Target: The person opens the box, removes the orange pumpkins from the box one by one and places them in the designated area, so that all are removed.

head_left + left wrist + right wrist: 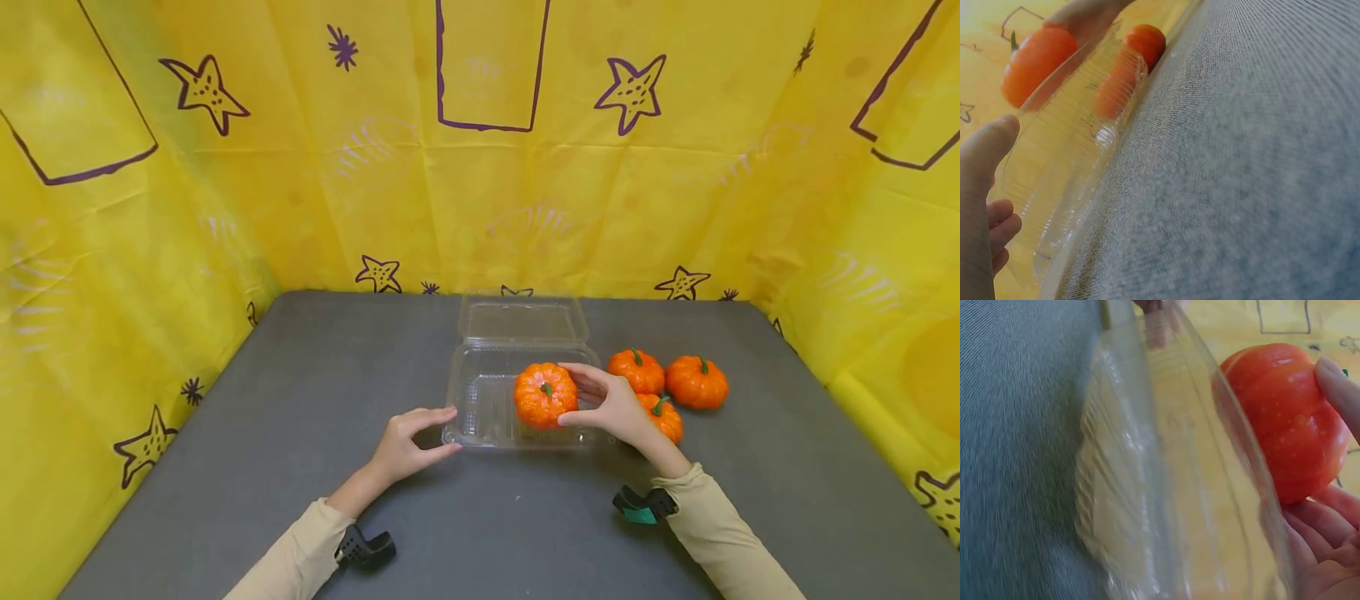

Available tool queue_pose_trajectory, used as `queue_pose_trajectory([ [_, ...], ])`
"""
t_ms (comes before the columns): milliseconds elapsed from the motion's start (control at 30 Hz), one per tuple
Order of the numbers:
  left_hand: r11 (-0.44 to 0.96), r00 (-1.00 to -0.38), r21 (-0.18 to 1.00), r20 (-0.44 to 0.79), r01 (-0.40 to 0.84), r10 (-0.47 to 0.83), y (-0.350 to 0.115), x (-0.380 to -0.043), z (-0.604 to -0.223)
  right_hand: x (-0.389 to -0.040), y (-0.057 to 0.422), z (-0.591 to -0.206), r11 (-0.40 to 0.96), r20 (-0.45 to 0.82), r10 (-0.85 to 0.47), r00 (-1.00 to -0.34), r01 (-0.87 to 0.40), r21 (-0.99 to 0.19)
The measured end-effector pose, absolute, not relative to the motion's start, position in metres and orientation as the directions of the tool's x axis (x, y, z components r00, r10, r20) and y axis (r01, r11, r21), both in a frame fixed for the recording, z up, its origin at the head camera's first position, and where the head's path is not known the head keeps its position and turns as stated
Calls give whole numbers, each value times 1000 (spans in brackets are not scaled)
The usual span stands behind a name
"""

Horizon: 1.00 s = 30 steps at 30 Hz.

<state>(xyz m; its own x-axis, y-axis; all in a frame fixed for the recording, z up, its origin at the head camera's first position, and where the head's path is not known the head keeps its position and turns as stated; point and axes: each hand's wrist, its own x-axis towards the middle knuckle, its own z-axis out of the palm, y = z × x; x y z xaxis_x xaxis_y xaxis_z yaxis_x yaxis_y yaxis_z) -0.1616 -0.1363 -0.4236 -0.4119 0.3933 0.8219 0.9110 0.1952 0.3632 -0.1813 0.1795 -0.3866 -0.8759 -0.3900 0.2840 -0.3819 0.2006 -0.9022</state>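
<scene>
My right hand holds an orange toy pumpkin with a green stem, thumb and fingers on its right side. In the right wrist view the pumpkin stands beyond the rim of a clear plastic clamshell container. From the head view, the pumpkin is over the base of this container, whose lid lies folded back. My left hand is at the base's front left corner, thumb and fingers spread around it. In the left wrist view its thumb is by the rim.
Three more toy pumpkins sit right of the container: one at the back, one farther right, and one partly behind my right wrist. The grey table meets a yellow patterned cloth at the back and sides.
</scene>
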Motion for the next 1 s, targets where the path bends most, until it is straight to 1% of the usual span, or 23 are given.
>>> queue_pose_trajectory([
  [100,192,-410,362,825,912,390,-136,-162,-423,-176,193,-384,199,277,-369,-887,-367,-909],
  [233,186,-403,358,826,915,393,-135,-163,-425,-168,211,-378,238,271,-320,-908,-354,-904],
  [433,194,-406,358,829,914,385,-139,-173,-444,-160,234,-368,354,296,-279,-914,-384,-853],
  [533,210,-406,350,832,913,378,-142,-179,-454,-157,246,-362,427,255,-276,-927,-356,-831],
  [633,222,-414,353,833,909,368,-144,-182,-459,-158,258,-356,467,202,-273,-941,-313,-827],
  [800,225,-433,373,824,900,365,-144,-183,-459,-161,280,-349,446,184,-299,-936,-307,-841],
  [1000,222,-424,365,831,904,360,-142,-178,-453,-163,303,-352,413,199,-354,-914,-344,-843],
])
